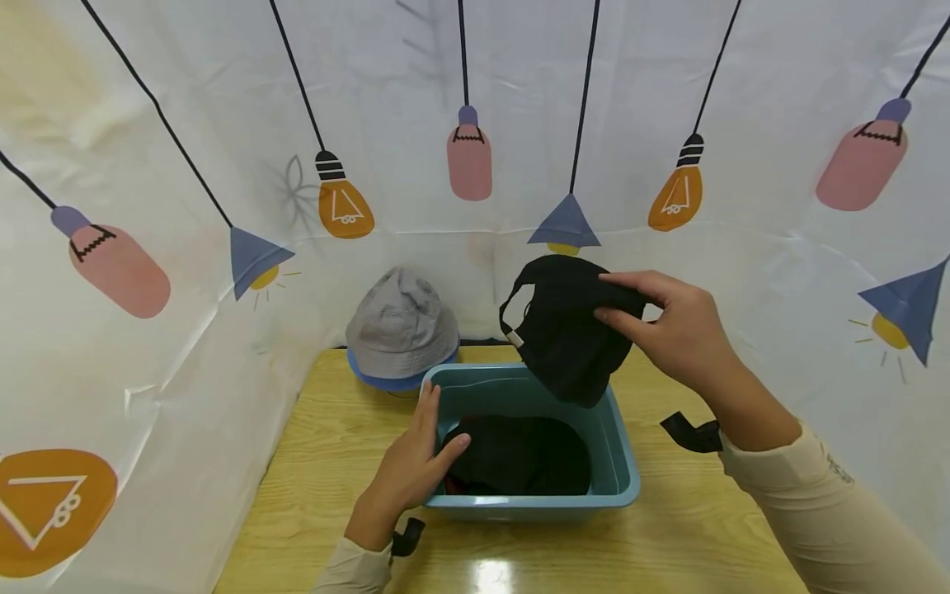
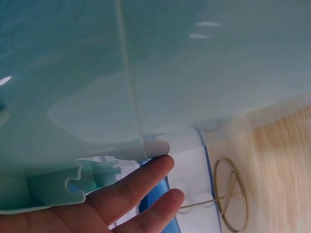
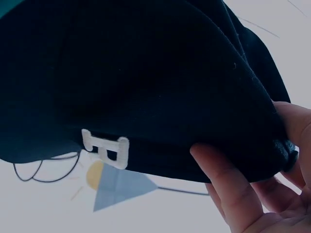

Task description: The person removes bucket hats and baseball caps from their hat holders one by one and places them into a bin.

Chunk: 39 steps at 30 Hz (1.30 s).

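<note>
Head view: my right hand (image 1: 679, 326) is pinching the black cap (image 1: 571, 330) by its right edge, thumb against fingers, and the cap is hanging over the back of the teal bin (image 1: 475, 392); my left hand (image 1: 411, 462), fingers straight, is resting against the bin's left side. The cap's looking light, soft and floppy to me, so I'm judging an edge pinch enough, with little slip likely. Its matte cloth is drooping, a raised white letter (image 3: 103, 143) is showing, and smooth, glossy bin walls are curving round crumpled dark fabric (image 1: 519, 458).
</note>
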{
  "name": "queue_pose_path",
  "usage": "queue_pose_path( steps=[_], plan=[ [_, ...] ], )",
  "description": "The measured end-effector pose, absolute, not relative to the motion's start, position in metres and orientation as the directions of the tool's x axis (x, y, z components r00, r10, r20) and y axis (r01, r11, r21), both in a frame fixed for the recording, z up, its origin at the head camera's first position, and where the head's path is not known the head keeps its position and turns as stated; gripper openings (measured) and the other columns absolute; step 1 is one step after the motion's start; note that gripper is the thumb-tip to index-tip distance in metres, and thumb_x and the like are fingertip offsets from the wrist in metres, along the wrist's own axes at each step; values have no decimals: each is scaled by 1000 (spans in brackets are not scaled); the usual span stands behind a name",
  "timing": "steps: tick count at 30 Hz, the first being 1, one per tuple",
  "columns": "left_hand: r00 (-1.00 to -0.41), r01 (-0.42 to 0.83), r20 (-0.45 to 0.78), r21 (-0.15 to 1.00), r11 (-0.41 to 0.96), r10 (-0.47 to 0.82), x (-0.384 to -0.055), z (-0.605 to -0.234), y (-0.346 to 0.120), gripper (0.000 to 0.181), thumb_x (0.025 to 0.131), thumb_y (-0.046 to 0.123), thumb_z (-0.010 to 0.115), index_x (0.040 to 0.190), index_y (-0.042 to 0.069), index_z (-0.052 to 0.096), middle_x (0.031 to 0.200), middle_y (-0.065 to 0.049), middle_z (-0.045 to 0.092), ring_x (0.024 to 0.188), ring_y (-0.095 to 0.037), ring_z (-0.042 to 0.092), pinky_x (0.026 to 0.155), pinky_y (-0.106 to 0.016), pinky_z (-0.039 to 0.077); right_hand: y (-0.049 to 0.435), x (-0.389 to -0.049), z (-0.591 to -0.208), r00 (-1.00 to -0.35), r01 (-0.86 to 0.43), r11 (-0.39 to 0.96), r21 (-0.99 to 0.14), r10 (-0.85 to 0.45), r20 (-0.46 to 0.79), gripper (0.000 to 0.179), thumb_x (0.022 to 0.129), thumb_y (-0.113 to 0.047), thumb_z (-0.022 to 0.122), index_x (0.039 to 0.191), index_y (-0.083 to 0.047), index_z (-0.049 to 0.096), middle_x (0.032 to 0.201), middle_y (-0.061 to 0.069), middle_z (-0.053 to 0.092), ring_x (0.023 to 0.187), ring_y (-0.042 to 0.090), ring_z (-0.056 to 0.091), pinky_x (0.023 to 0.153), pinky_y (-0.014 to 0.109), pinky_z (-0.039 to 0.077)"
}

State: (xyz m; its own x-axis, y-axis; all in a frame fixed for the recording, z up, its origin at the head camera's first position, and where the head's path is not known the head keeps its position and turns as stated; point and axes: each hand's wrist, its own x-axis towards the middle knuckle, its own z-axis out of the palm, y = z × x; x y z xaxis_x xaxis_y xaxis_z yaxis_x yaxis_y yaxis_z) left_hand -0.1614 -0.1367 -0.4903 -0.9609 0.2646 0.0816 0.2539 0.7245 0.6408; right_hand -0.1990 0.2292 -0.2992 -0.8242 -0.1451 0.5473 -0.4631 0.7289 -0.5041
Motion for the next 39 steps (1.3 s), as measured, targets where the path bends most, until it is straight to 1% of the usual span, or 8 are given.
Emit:
queue_pose_path(
  steps=[3,5,10,13,18,23,30,39],
  plan=[
    [-961,253,83,641,725,262,-161,-490,-136,89,103,65,45,169,22,2,176,5,-6,147,-37,43,108,-64,43,225,-195,-301,-823,-478,725,-496,-172,542,42,90,-27,83,130,-31,73,127,-4,73,117,17,68,98,33,54],
    [-961,254,86,643,723,262,-162,-490,-136,89,103,65,45,169,22,2,176,4,-5,148,-37,42,109,-64,43,222,-193,-302,-821,-487,726,-485,-191,539,42,90,-27,83,130,-32,73,127,-5,73,117,15,68,96,32,54],
    [-962,254,88,647,719,260,-162,-490,-135,88,103,64,46,169,23,3,176,3,-4,150,-37,39,111,-64,41,215,-191,-308,-820,-514,710,-481,-242,519,41,90,-25,83,131,-28,73,126,-2,73,115,20,69,93,49,57],
    [-962,253,88,648,718,260,-162,-490,-134,88,104,63,47,169,23,3,176,3,-4,149,-37,40,111,-64,40,210,-191,-312,-827,-516,706,-485,-265,495,41,90,-25,83,130,-27,73,125,-2,74,115,21,69,92,51,57],
    [-962,251,82,649,718,262,-161,-490,-134,88,103,64,46,169,25,1,176,3,-5,148,-38,42,111,-63,41,205,-190,-320,-828,-532,697,-481,-308,469,40,91,-28,82,129,-27,74,124,-1,74,115,22,69,91,52,57],
    [-961,250,78,658,710,266,-161,-490,-134,88,103,63,47,168,27,0,176,4,-6,145,-39,46,109,-63,43,200,-188,-324,-825,-544,691,-476,-337,454,40,89,-28,83,128,-28,74,121,-5,74,112,17,70,92,49,58],
    [-959,258,87,654,711,268,-161,-491,-134,88,104,62,47,169,26,0,176,6,-5,142,-39,49,107,-61,45,192,-184,-324,-826,-549,693,-466,-365,429,39,88,-27,85,126,-30,75,119,-8,74,109,14,70,87,44,59],
    [-959,260,89,654,710,269,-162,-491,-135,88,103,64,46,168,27,-1,176,5,-5,143,-38,49,106,-62,46,187,-181,-325,-832,-548,678,-490,-382,401,39,86,-24,87,123,-28,76,118,-8,75,109,15,70,92,46,59]
  ],
)
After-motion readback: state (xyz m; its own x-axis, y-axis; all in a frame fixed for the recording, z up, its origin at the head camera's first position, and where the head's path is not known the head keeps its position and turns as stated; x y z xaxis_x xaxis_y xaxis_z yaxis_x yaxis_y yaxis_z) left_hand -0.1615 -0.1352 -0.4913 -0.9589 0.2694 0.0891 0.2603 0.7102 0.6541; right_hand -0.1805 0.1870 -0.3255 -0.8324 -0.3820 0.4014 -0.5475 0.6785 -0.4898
